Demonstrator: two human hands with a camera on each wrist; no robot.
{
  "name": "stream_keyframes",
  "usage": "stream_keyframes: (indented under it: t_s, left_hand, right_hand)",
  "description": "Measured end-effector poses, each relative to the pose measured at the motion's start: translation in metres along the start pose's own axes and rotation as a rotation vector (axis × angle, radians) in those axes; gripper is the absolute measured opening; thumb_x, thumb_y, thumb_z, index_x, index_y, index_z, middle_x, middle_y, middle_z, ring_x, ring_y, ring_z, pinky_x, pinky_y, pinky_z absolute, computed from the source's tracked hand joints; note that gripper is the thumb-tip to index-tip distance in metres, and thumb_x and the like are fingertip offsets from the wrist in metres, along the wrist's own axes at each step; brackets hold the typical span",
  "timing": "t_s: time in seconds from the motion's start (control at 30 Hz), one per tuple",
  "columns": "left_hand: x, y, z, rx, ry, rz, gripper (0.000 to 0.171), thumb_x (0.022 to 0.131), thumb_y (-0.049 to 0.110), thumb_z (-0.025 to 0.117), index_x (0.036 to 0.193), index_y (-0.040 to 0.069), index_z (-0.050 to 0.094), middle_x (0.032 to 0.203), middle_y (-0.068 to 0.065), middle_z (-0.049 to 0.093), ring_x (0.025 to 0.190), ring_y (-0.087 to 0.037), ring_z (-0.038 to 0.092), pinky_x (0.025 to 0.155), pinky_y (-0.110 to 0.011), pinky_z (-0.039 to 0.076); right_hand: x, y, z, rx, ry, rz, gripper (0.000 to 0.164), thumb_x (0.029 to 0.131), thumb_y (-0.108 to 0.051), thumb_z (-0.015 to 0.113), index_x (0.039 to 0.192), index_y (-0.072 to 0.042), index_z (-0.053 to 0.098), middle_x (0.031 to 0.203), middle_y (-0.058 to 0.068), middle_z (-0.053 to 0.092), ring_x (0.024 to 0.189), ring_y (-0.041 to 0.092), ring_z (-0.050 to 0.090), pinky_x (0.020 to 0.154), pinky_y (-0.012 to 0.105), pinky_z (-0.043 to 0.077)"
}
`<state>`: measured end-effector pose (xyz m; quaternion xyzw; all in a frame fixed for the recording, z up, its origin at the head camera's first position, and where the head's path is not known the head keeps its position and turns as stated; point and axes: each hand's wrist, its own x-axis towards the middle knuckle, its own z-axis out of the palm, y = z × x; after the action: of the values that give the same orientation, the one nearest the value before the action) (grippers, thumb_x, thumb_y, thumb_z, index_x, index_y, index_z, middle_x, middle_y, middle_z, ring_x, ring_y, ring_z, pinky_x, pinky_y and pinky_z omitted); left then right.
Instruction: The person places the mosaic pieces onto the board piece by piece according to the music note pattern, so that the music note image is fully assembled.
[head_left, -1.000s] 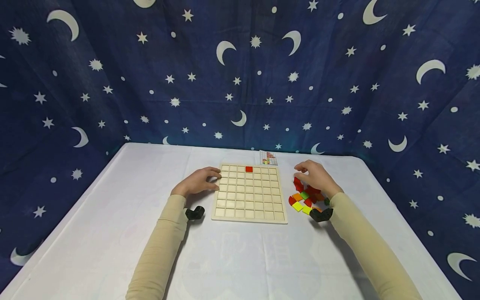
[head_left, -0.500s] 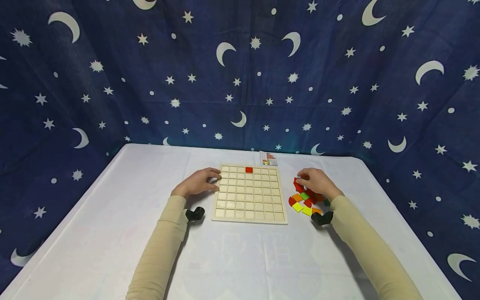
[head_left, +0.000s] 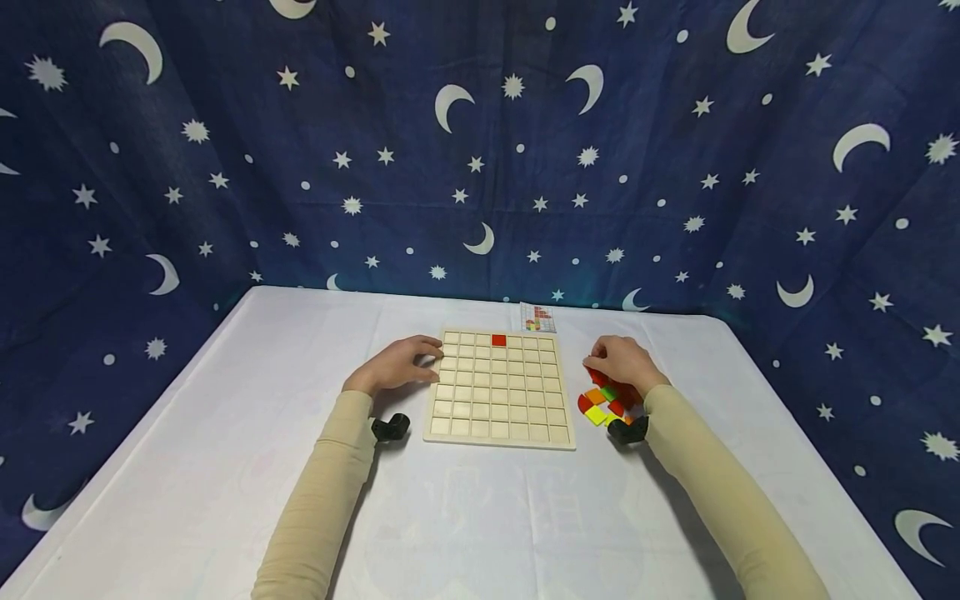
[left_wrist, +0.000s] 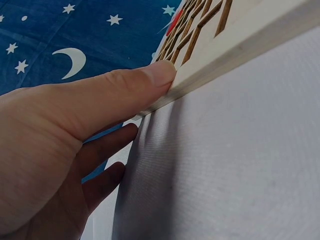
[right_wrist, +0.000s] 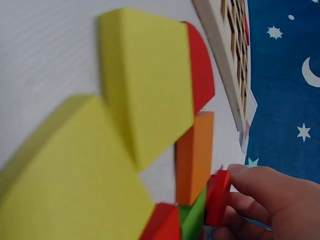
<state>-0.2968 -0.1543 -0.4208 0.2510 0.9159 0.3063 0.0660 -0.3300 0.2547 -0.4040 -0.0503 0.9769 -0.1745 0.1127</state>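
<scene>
White-covered table (head_left: 465, 525); blue star-and-moon curtain (head_left: 405, 133) behind. Gridded board (head_left: 498, 400) central, set in from table edges; card (head_left: 537, 317) just beyond. Red tile (head_left: 498, 340) in a far-row compartment. Left hand (head_left: 396, 364): grip relaxed, thumb touching board edge. Right hand (head_left: 624, 362): grip pinching red piece (right_wrist: 218, 197) at loose pieces (head_left: 595, 414), right of board.

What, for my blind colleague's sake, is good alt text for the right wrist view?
A right hand pinches a red block near a green block, an orange block and two yellow blocks on a white cloth. A wooden board and blue curtain show beyond.
</scene>
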Motion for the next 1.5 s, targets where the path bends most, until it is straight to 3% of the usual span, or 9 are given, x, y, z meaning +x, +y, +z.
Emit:
stream_keyframes:
  t_s: [0.43, 0.73, 0.93, 1.03, 1.17, 1.37, 1.5]
  left_hand:
    - [-0.0004, 0.0011, -0.0005, -0.006, 0.001, 0.002, 0.047, 0.086, 0.02, 0.076, 0.126, 0.0, 0.064, 0.144, -0.015, 0.049, 0.137, -0.035, 0.039, 0.115, -0.046, 0.03]
    - [0.0005, -0.0001, 0.0014, 0.0, -0.006, 0.005, 0.046, 0.086, 0.021, 0.076, 0.125, 0.0, 0.064, 0.144, -0.016, 0.049, 0.137, -0.035, 0.039, 0.115, -0.046, 0.031]
    - [0.0007, 0.0003, 0.0015, -0.009, -0.005, -0.015, 0.047, 0.085, 0.02, 0.077, 0.126, 0.0, 0.064, 0.144, -0.015, 0.048, 0.138, -0.034, 0.038, 0.116, -0.045, 0.03]
    - [0.0005, 0.0003, 0.0015, -0.003, -0.006, -0.012, 0.047, 0.086, 0.021, 0.077, 0.126, 0.0, 0.064, 0.144, -0.015, 0.048, 0.138, -0.034, 0.038, 0.115, -0.046, 0.03]
    - [0.0, 0.0003, 0.0015, 0.0, -0.007, -0.013, 0.046, 0.086, 0.021, 0.077, 0.125, 0.001, 0.064, 0.144, -0.014, 0.048, 0.138, -0.034, 0.038, 0.115, -0.046, 0.03]
    - [0.0, 0.0011, 0.0013, -0.009, -0.007, -0.022, 0.046, 0.086, 0.02, 0.077, 0.126, 0.001, 0.064, 0.145, -0.014, 0.048, 0.138, -0.033, 0.038, 0.115, -0.046, 0.03]
    - [0.0, 0.002, 0.0009, -0.015, -0.009, -0.025, 0.047, 0.086, 0.02, 0.076, 0.127, 0.001, 0.063, 0.145, -0.014, 0.048, 0.139, -0.033, 0.037, 0.116, -0.046, 0.03]
  right_hand:
    - [0.0031, -0.0046, -0.0022, -0.029, 0.038, -0.06, 0.029, 0.092, -0.013, 0.065, 0.118, 0.0, 0.065, 0.11, 0.016, 0.066, 0.095, 0.03, 0.057, 0.097, 0.058, 0.044]
    - [0.0035, -0.0054, 0.0007, -0.026, 0.061, -0.056, 0.033, 0.092, -0.015, 0.067, 0.12, 0.0, 0.064, 0.111, 0.017, 0.066, 0.096, 0.03, 0.058, 0.097, 0.057, 0.045]
    - [0.0063, -0.0069, 0.0018, -0.032, 0.075, 0.008, 0.034, 0.091, -0.029, 0.069, 0.109, 0.0, 0.066, 0.096, 0.013, 0.065, 0.088, 0.028, 0.056, 0.09, 0.051, 0.047]
    - [0.0071, -0.0069, 0.0015, -0.044, 0.075, -0.008, 0.03, 0.092, -0.025, 0.068, 0.109, -0.001, 0.067, 0.096, 0.013, 0.065, 0.088, 0.029, 0.056, 0.09, 0.054, 0.046]
    - [0.0078, -0.0067, 0.0006, -0.034, 0.062, -0.054, 0.028, 0.091, -0.012, 0.065, 0.118, -0.003, 0.066, 0.11, 0.016, 0.064, 0.099, 0.031, 0.055, 0.095, 0.06, 0.042]
    - [0.0074, -0.006, -0.0004, -0.034, 0.087, -0.017, 0.028, 0.093, -0.019, 0.067, 0.114, 0.0, 0.066, 0.102, 0.014, 0.065, 0.093, 0.03, 0.056, 0.092, 0.056, 0.044]
    - [0.0081, -0.0048, 0.0004, -0.019, 0.083, -0.033, 0.025, 0.093, -0.014, 0.066, 0.114, 0.0, 0.067, 0.103, 0.015, 0.066, 0.093, 0.03, 0.056, 0.093, 0.056, 0.043]
